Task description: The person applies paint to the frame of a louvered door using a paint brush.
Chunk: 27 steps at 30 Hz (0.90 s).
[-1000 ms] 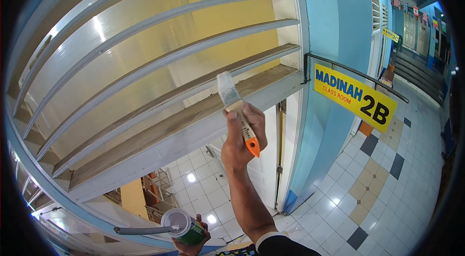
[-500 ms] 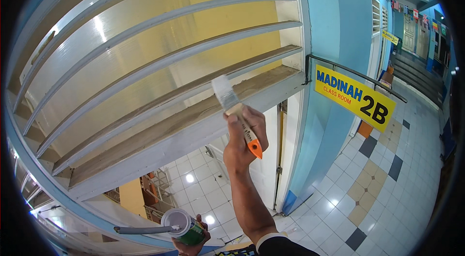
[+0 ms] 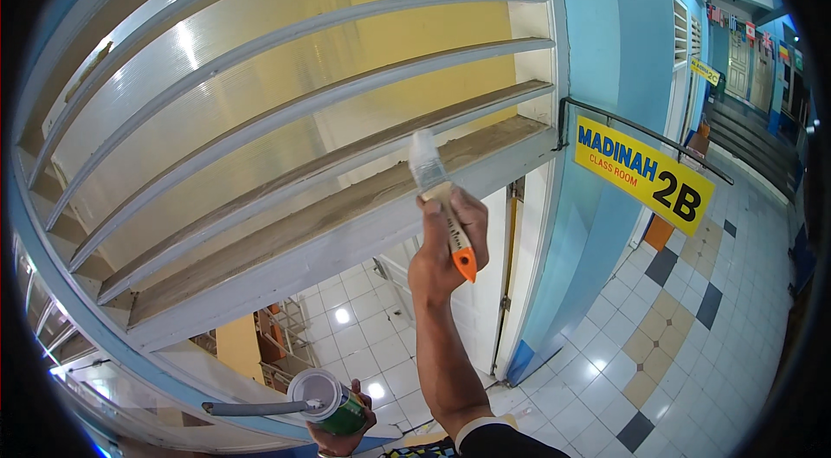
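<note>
My right hand [image 3: 450,237] is closed round the wooden handle of a paintbrush [image 3: 444,191], whose end is orange. The white bristles point up and lie over the lowest slat of a white louvred frame [image 3: 346,170]; whether they touch it I cannot tell. Low in the picture, my left hand [image 3: 353,439] is wrapped round a green paint can [image 3: 346,415] with pale paint inside. A grey-coated stick [image 3: 255,409] rests across the can's mouth and juts out to the left. Brown dust or bare wood shows along the bottom ledge [image 3: 286,259].
A yellow sign [image 3: 640,172] hangs from a black metal bracket [image 3: 645,133] on the blue wall [image 3: 597,42] at right. Below the louvres is a doorway with a white door [image 3: 467,285]. Steps [image 3: 744,138] and a tiled corridor floor [image 3: 606,354] stretch away on the right.
The brush in my right hand has moved slightly right along the slat and stands a little more upright. My view has shifted slightly. The can stays in my left hand.
</note>
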Available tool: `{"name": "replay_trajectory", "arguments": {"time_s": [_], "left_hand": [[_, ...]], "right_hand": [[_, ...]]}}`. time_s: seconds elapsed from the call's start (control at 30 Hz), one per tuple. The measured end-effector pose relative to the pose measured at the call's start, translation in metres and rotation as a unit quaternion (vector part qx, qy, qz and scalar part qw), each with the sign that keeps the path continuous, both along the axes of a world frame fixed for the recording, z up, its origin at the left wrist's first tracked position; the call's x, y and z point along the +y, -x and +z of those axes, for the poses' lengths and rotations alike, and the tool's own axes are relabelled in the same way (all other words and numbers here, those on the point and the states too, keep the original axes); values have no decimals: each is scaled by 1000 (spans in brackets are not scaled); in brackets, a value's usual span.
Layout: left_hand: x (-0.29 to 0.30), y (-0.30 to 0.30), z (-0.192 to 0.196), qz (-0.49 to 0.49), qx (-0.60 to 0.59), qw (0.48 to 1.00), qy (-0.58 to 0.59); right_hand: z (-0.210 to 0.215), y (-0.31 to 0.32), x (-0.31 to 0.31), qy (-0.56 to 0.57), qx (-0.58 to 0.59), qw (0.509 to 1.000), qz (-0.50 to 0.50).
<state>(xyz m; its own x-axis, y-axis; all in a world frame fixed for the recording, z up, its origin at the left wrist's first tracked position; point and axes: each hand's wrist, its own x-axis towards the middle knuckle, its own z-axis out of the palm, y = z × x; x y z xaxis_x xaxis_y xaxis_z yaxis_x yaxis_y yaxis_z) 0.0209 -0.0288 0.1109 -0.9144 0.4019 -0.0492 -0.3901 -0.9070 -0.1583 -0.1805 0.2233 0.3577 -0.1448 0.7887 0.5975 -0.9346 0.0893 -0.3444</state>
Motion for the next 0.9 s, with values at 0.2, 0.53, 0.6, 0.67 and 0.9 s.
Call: {"name": "replay_trajectory", "arguments": {"time_s": [0.2, 0.53, 0.6, 0.67, 0.9], "left_hand": [[-3, -3, 2, -18, 13, 1000, -16], [-19, -8, -1, -36, 7, 998, -47], [-19, -11, 3, -42, 11, 998, -46], [-11, -16, 20, 4, -114, 986, -120], [-34, -16, -8, 8, -88, 992, -88]], "right_hand": [[2, -13, 1, 54, 50, 996, 49], [3, -24, -27, 5, -13, 998, 54], [-4, -21, -23, -29, 21, 998, 60], [6, -24, -16, 19, 26, 998, 51], [7, -16, -38, -6, 9, 999, -44]]}}
